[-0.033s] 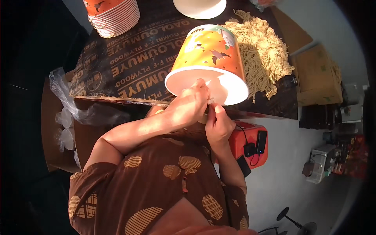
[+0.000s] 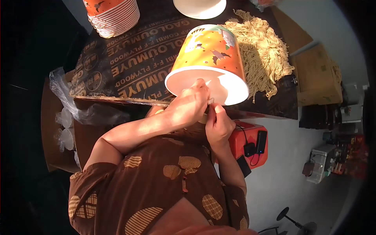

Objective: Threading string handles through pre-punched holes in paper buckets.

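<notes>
An orange paper bucket (image 2: 211, 51) with bats and pale figures lies on its side at the table's front edge. Its white-rimmed end faces me. My left hand (image 2: 192, 101) is closed in front of that white end, fingers bent and pressed together. Close beside it, my right hand (image 2: 220, 122) pinches with thumb and forefinger just below the rim. A thin, pale, bent strand (image 2: 212, 100) shows between the two hands; whether it is cord or wire I cannot tell. What lies inside the left fingers is hidden.
Tangled cream cords (image 2: 266, 58) lie right of the bucket on the dark plywood table (image 2: 133, 58). A bucket stack (image 2: 115, 19) stands far left, with a white round container (image 2: 200, 8) at the back. Below the table's right side is a red stool (image 2: 256, 156) holding a black device and cable.
</notes>
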Available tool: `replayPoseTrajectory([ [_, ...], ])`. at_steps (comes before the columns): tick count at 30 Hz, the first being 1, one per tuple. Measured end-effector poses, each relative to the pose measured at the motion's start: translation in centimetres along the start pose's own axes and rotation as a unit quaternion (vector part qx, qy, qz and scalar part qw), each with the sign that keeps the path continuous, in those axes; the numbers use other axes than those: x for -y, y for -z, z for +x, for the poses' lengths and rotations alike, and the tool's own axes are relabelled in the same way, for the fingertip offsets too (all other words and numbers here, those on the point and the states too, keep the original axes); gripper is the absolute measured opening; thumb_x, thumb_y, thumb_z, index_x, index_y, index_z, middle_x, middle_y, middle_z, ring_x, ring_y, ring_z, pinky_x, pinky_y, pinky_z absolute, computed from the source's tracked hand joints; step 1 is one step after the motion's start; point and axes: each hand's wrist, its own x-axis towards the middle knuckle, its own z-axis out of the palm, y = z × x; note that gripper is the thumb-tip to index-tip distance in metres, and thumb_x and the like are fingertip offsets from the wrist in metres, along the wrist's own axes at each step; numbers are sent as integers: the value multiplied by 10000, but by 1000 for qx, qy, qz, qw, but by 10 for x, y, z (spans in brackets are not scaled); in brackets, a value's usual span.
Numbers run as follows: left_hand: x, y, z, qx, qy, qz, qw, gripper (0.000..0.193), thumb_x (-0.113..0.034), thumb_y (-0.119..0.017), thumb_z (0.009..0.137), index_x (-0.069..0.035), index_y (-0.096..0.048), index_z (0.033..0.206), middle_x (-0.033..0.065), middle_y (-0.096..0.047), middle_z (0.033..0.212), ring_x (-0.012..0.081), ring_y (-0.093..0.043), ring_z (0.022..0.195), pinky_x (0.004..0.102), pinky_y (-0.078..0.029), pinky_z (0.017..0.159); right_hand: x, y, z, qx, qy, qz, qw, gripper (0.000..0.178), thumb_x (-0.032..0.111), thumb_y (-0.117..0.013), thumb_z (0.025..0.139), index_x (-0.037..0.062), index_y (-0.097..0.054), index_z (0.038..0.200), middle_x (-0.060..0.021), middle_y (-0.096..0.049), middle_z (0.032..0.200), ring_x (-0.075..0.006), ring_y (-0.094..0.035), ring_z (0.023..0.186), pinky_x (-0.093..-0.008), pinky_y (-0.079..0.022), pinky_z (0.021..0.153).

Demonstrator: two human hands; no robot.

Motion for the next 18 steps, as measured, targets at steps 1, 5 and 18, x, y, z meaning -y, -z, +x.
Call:
replayPoseTrajectory([
  [1,0,0,0,-4,-1,-2,1000,96,37,-591,810,20,-509,857,191,-532,895,409,-579,759,454,-478,637,-1,0,0,-6,5,2,1000,148,-56,-671,816,-29,-599,943,-167,-649,763,-313,-659,626,-364,-512,536],
  [5,1,-3,-1,-13,-6,-7,1000,113,49,-591,799,18,-497,854,191,-529,893,413,-579,752,462,-475,631,0,0,1,-19,19,3,1000,150,-64,-673,808,-25,-601,934,-156,-632,749,-304,-644,604,-363,-500,525],
  [18,9,-1,0,-23,-109,81,990,132,53,-597,779,17,-496,857,193,-540,868,407,-578,752,458,-477,624,0,2,-6,-18,10,13,1000,165,-21,-711,781,11,-618,913,-106,-605,670,-245,-593,526,-340,-461,488],
])
